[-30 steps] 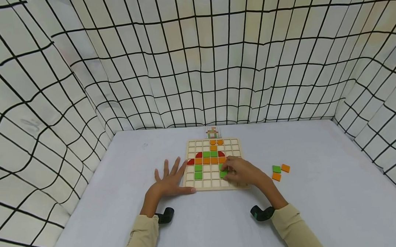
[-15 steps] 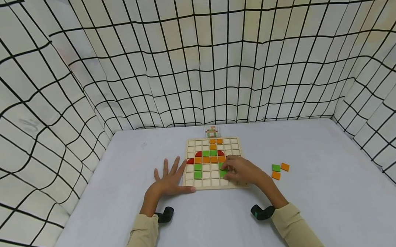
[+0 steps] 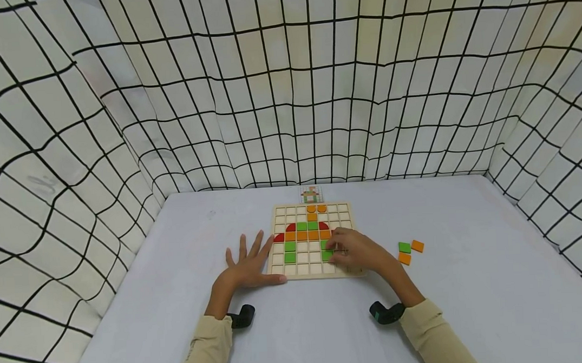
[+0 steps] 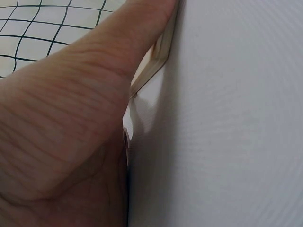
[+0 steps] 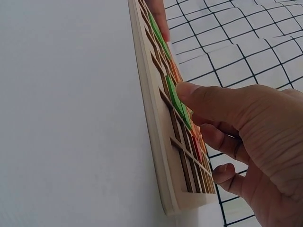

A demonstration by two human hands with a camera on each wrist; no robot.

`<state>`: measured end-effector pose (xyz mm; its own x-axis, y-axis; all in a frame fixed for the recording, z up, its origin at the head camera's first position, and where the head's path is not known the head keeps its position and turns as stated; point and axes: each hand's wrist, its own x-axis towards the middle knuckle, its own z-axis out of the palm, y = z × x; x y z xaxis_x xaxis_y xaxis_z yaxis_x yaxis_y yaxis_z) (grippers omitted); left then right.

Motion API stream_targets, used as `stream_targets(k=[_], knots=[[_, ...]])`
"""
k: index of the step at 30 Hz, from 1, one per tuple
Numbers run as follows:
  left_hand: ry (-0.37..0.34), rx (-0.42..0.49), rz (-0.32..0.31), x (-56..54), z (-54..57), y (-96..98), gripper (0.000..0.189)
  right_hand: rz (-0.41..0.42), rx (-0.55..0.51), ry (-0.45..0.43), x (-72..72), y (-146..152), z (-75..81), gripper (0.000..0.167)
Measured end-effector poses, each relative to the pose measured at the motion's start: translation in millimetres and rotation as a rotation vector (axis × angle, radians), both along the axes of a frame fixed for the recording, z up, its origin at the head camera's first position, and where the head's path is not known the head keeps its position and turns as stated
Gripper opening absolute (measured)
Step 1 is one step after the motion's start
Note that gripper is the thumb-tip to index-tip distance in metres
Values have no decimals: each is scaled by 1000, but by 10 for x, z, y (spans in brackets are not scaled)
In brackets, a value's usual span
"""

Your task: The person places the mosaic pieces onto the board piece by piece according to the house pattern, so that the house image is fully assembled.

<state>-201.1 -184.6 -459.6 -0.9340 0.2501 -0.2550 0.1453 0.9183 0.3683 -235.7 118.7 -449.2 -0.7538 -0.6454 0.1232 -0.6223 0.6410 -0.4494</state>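
Note:
A wooden grid board (image 3: 310,275) lies on the table with red, orange and green tiles in its cells. My left hand (image 3: 246,270) spreads its fingers at the board's left side, its thumb touching the near-left corner; the left wrist view shows that thumb against the board's edge (image 4: 163,52). My right hand (image 3: 354,250) is over the board's right part, thumb and fingers bent about a square green tile (image 3: 326,254) low in the right column. In the right wrist view the thumb (image 5: 187,90) touches green tile surface; the index fingertip's contact is partly hidden.
A small pattern card (image 3: 311,194) lies beyond the board's far edge. To the right on the white table are a loose green tile (image 3: 404,247) and two orange tiles, one being the farther orange tile (image 3: 418,246). Black netting (image 3: 312,102) stands behind and at both sides.

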Motion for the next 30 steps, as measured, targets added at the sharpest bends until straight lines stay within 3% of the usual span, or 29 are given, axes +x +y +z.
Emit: stream_targets(k=[9, 17, 30], knots=[[-17, -7, 2, 21, 59, 3, 113, -52, -18, -2, 6, 181, -2, 22], [-19, -2, 7, 11, 49, 9, 113, -118, -57, -41, 60, 473, -1, 20], [-24, -3, 11, 23, 72, 25, 112, -134, -64, -29, 199, 929, 8, 22]])
